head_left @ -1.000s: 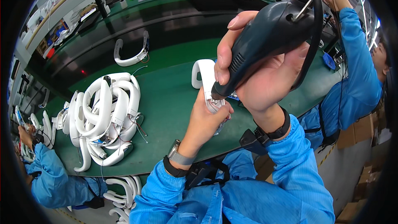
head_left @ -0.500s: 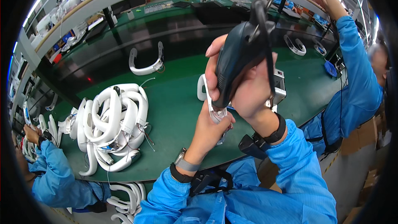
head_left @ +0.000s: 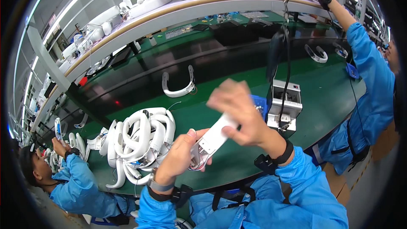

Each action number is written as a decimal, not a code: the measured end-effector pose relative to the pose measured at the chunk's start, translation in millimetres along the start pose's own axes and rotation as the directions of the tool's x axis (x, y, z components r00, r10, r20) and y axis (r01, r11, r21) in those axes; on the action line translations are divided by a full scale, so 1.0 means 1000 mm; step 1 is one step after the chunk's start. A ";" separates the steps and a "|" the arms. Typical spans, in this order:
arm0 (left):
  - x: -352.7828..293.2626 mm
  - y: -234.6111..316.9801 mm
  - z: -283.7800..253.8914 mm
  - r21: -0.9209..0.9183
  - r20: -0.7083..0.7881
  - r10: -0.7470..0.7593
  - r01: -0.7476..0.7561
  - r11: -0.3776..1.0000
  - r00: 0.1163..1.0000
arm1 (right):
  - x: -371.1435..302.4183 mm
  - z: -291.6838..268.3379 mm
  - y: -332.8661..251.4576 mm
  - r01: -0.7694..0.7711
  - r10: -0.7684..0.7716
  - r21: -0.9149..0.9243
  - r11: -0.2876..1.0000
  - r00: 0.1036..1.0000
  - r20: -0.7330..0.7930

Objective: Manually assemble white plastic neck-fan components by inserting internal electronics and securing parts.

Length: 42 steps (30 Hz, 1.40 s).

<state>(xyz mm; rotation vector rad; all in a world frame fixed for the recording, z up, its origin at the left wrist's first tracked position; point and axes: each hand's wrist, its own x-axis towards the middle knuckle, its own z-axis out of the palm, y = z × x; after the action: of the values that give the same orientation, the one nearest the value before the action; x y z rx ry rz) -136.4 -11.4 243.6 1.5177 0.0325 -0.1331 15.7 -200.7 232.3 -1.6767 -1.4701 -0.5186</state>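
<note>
In front of my body, my left hand [head_left: 181, 152] is closed round the lower end of a white plastic housing [head_left: 217, 136], where thin wires and small metal parts show. My right hand [head_left: 248, 121] is at the housing's upper end, its fingers raised, apart and partly blurred. Its thumb lies against or just over the white surface; whether it presses there I cannot tell. To the right of that hand hangs a dark power screwdriver [head_left: 275, 55], smeared by motion, beside a black cord. Behind the right hand stands a blue bin [head_left: 259, 105] with small parts.
A heap of white curved housings [head_left: 142, 138] lies on the green table [head_left: 203, 114] at left. A metal-cased box machine [head_left: 286, 101] stands at right. Another U-shaped housing [head_left: 178, 91] lies farther back. A loaded shelf [head_left: 186, 4] spans overhead. Co-workers in blue sit left and stand right.
My right hand has let go of the power screwdriver, which now hangs at the right. The hand has come down to the white housing, which my left hand has moved slightly left and tilted.
</note>
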 end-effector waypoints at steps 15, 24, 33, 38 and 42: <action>-0.041 0.027 -0.070 0.956 0.267 0.745 -0.268 -0.123 0.611 | -0.006 0.058 -0.014 -0.594 0.251 0.628 0.503 0.795 0.552; -0.042 0.021 -0.049 0.997 -0.040 0.662 0.077 -0.026 0.749 | -0.018 0.082 -0.029 -0.386 0.247 0.428 0.817 0.905 0.346; -0.001 -0.047 -0.088 -0.363 -0.459 0.078 -0.267 0.893 0.885 | -0.035 0.153 -0.002 -0.138 0.182 0.205 0.969 0.960 -0.214; 0.022 -0.068 -0.055 -0.284 -0.551 0.172 -0.377 0.882 0.817 | -0.055 0.170 0.015 -0.161 0.228 0.229 0.960 0.924 -0.308; 0.035 -0.071 -0.040 0.124 -0.702 0.367 -0.404 0.907 0.610 | -0.061 0.167 0.017 -0.142 0.219 0.242 0.960 0.917 -0.333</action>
<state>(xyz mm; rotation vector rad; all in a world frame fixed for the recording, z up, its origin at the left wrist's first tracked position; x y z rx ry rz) -107.3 22.4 167.3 1.4099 0.3288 0.8264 -16.7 -105.2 84.9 -1.4418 -1.0537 -0.5120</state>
